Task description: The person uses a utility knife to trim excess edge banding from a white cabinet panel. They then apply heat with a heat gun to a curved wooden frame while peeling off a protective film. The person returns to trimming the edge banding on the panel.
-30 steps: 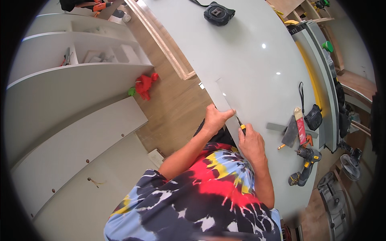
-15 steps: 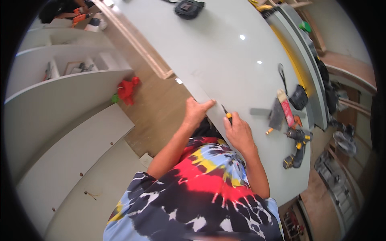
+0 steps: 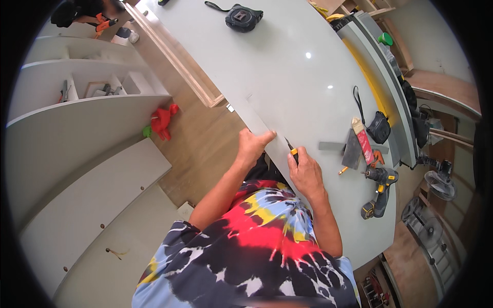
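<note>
My right hand (image 3: pixel 308 172) is closed round a utility knife (image 3: pixel 294 153) with a black and yellow handle. Its dark blade points away from me, over the surface of a large white panel (image 3: pixel 287 87). Along the panel's left edge, my left hand (image 3: pixel 251 146) grips with the thumb lying on top. The fingers go down past the edge and are mostly hidden. A small gap separates the left thumb tip from the knife blade.
To the right on the panel lie a cordless drill (image 3: pixel 381 185), a brush (image 3: pixel 362 139), a grey block (image 3: pixel 352 150), a pencil (image 3: pixel 343 170) and a black tape measure (image 3: pixel 379 127). Another tape measure (image 3: pixel 243 18) lies far off. A person (image 3: pixel 84 11) holds an orange power tool at far left.
The whole view has shifted slightly. Both hands and the knife keep nearly the same pose by the panel's edge. The other person's orange tool has moved a little.
</note>
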A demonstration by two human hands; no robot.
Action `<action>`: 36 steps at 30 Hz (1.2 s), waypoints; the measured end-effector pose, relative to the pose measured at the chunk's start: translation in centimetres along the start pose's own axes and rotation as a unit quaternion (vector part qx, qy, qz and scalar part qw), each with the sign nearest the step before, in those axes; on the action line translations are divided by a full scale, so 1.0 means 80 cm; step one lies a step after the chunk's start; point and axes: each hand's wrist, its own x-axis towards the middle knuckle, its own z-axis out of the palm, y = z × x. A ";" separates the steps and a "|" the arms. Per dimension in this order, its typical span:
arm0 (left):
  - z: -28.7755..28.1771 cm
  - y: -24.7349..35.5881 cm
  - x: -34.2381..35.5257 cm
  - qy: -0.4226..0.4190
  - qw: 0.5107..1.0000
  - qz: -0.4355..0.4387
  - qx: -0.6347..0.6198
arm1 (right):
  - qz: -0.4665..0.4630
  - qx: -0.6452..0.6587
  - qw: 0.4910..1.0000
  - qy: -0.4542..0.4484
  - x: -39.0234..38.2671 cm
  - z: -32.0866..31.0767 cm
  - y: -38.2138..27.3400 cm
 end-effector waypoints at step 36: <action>-0.358 0.079 0.143 -0.126 0.862 0.187 0.455 | 0.080 -0.214 0.887 0.402 0.011 0.068 0.000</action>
